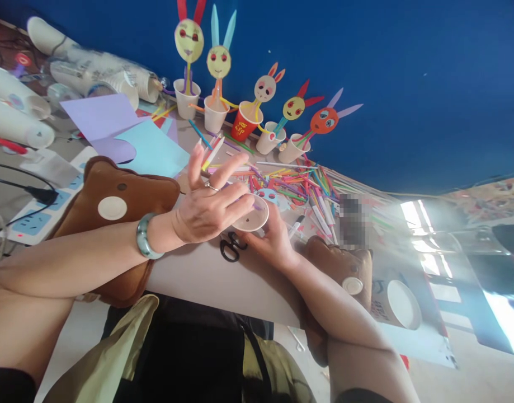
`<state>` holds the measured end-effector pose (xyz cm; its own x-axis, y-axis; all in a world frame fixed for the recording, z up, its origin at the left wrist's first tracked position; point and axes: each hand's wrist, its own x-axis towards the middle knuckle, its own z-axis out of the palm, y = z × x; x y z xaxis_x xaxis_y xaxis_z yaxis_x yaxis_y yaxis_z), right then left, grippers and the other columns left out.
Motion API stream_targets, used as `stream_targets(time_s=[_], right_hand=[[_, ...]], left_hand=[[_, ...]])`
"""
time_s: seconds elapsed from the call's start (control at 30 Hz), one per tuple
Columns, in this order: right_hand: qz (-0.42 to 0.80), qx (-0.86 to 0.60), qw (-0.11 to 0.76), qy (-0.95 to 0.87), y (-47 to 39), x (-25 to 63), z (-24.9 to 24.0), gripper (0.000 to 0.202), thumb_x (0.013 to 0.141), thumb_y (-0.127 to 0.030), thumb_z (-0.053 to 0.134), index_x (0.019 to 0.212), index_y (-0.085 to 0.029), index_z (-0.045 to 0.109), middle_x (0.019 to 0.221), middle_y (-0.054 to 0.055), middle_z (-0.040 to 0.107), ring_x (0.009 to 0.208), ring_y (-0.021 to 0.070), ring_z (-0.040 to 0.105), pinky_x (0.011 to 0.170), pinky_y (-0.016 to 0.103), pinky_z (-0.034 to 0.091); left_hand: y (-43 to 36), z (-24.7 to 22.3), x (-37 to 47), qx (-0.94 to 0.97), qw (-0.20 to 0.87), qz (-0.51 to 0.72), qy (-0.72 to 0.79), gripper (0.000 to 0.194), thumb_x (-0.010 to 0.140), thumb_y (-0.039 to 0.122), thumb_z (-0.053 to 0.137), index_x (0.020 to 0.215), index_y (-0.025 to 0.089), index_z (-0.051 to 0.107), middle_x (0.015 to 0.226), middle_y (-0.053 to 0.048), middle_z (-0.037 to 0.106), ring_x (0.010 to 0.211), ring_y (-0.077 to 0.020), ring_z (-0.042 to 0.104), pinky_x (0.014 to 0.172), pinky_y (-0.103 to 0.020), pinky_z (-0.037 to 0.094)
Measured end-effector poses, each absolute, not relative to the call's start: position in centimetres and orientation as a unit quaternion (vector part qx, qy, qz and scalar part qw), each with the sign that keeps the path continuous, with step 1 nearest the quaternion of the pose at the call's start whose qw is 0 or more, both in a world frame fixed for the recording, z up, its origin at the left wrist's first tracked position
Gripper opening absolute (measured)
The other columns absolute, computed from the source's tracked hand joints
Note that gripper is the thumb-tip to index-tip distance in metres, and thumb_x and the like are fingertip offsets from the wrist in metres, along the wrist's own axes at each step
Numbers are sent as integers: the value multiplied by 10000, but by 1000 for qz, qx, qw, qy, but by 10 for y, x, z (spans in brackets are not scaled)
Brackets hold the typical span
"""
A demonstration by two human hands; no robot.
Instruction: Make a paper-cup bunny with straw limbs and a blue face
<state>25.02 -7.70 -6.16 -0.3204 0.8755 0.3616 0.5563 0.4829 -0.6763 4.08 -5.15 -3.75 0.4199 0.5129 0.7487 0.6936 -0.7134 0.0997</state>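
My right hand (277,238) is closed around a white paper cup (255,219), tilted so its open mouth faces me. My left hand (210,204) hovers over the cup's left side with fingers spread and its back towards me. The lowest fingertips reach the cup's rim; whether they press on it I cannot tell. A ring and a green bangle are on this arm. Just below the cup lies a pair of black-handled scissors (231,246), partly hidden. Behind the cup sits a light blue cutout (267,196) with red eye shapes.
Several rabbit-faced paper cup figures, including a red cup (245,124), line the blue wall. Coloured sticks (298,182) and markers (321,212) are heaped behind my hands. Brown cushions (126,193) flank my arms. Coloured paper (154,145) and a power strip (42,215) lie left.
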Motion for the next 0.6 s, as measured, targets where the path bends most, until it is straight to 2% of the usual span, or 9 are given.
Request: stream_targets(time_s=[0.13,0.27,0.37,0.47,0.6], right_hand=[[221,-452,366,-783,-77,251,-62,615,796,-344,795,1336,-217,529,1202,115,697,1057,281,695,863,422,617],[217,-455,362,-784,-76,251,-62,600,808,-365,780,1332,-219,527,1187,121,700,1026,283,703,842,426,623],[212,-455,358,-787,-74,252,-62,564,828,-390,745,1319,-225,523,1177,118,699,1034,294,702,847,444,622],[211,-454,362,-786,-73,253,-62,553,840,-376,728,1331,-251,509,1195,107,692,1068,297,694,866,456,619],[209,-455,358,-788,-74,252,-64,585,811,-347,760,1333,-236,520,1184,115,697,1048,294,693,848,437,622]], left_hand=[[-53,-38,42,-837,169,-386,-348,122,963,210,558,915,264,656,1049,-17,711,1358,-354,543,1163,-765,290],[-54,-35,41,-813,287,-393,-319,101,940,190,606,938,278,656,1200,3,715,1288,-297,605,1202,-718,275],[-55,-33,40,-807,334,-406,-270,107,926,165,620,950,260,662,1117,-9,741,1133,-230,682,1209,-626,345],[-55,-33,41,-842,253,-371,-298,129,962,184,549,942,252,657,930,-6,733,1066,-208,703,1147,-556,445],[-51,-38,43,-860,107,-361,-346,187,972,215,493,925,280,662,855,7,684,1169,-229,667,1168,-559,413]])
